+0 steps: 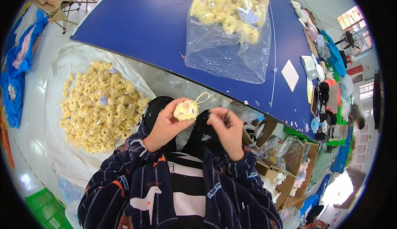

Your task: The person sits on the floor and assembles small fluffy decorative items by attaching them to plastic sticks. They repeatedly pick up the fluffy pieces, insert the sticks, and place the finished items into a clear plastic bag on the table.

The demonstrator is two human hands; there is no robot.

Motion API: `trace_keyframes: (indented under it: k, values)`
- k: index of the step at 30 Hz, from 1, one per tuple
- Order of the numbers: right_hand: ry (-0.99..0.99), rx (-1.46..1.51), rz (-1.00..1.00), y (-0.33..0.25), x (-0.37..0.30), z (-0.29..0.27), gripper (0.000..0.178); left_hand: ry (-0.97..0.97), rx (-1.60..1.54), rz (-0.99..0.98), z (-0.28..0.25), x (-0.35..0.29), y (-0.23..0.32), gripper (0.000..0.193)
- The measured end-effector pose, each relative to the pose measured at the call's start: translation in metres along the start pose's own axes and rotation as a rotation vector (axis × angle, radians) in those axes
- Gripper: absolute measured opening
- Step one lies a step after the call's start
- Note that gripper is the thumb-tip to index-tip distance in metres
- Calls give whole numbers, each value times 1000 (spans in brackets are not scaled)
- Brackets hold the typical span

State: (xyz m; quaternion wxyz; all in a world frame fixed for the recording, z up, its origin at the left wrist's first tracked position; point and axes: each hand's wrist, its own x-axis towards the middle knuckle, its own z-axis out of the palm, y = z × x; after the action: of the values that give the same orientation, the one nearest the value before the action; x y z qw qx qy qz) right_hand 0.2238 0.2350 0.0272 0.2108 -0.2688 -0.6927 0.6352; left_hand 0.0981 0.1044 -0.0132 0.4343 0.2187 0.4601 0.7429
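My left hand (163, 126) pinches a small fluffy yellow plush charm (185, 110) between thumb and fingers, above my lap. A yellow cord loop (202, 98) stands up from the charm's top right, and a small pale tag or patch shows on its front. Just to the right, apart from the charm, is my right hand (228, 132), its fingers curled and thumb drawn in toward them. Its fingertips are slightly blurred, and anything between them is too small to make out.
A heap of similar yellow charms (99, 109) lies on a white sheet (53, 142) to the left. On the blue table (136, 30) rests a clear plastic bag (225, 63) of yellow charms, with a dotted card (290, 75) farther right. Cardboard boxes (308, 167) stand below the table's right end.
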Motion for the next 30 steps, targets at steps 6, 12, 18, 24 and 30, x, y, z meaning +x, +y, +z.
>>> trace_keyframes:
  k: [6,12,18,24,30]
  values:
    - [-20,51,-61,12,2,30,28,21,884,550,7,4,4,53]
    - [-97,199,82,21,2,21,17,35,-80,108,-1,-4,3,51]
    - [-250,93,40,21,3,17,16,38,-549,-267,-15,-7,8,54]
    - [-171,41,-46,29,-6,28,31,96,-294,-73,-9,-11,2,51]
    - [-137,-43,-59,29,-9,30,33,3,-212,-116,-17,-15,-3,43]
